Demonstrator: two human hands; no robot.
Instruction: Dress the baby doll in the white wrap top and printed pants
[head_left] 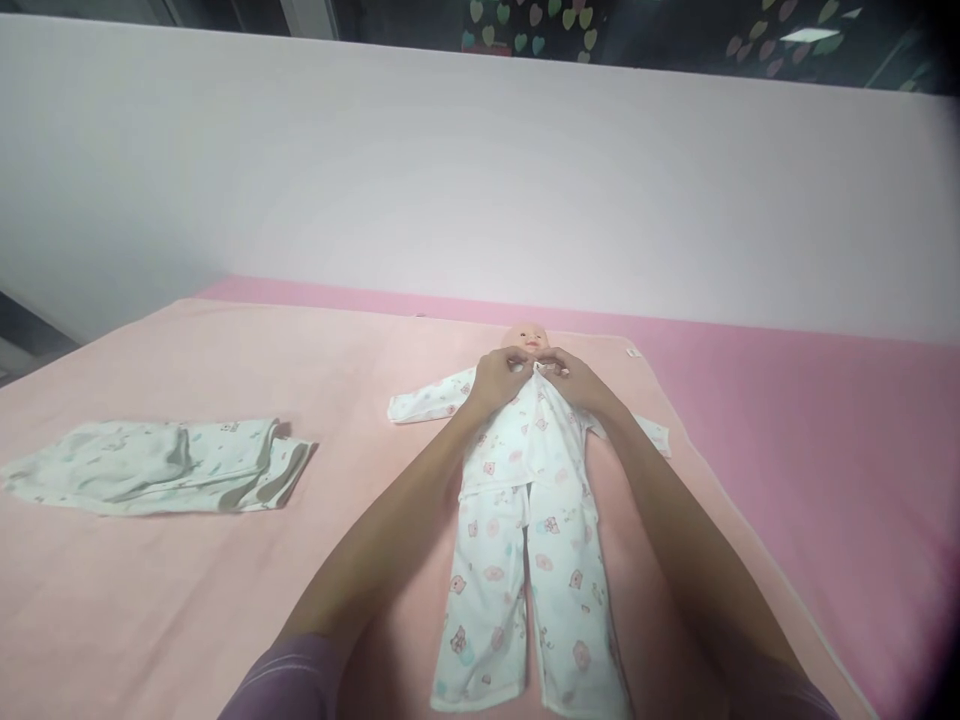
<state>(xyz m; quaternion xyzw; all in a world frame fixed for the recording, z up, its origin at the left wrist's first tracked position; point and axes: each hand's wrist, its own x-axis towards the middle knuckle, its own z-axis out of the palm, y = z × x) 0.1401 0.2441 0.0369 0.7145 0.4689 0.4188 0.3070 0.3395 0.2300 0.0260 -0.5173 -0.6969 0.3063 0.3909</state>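
Note:
A baby doll [531, 336] lies on its back, dressed in a white printed top [506, 455] and matching pants [491, 600]. Both of my hands meet at the top's neckline, just below the doll's chin. My left hand [501, 376] pinches the collar edge from the left side. Opposite it, my right hand [574, 378] grips the collar from the right, fingers curled close to the left ones. The front of the top is drawn together at the neck and parts slightly lower down. Its sleeves stretch out to either side, the right one partly behind my forearm.
A folded white printed garment [157, 465] with grey-green edging lies to the left. Under everything spreads a peach blanket [300, 370] on a pink mat [810, 450]. A white wall panel [480, 180] rises behind, with heart stickers [536, 15] on the dark glass above it.

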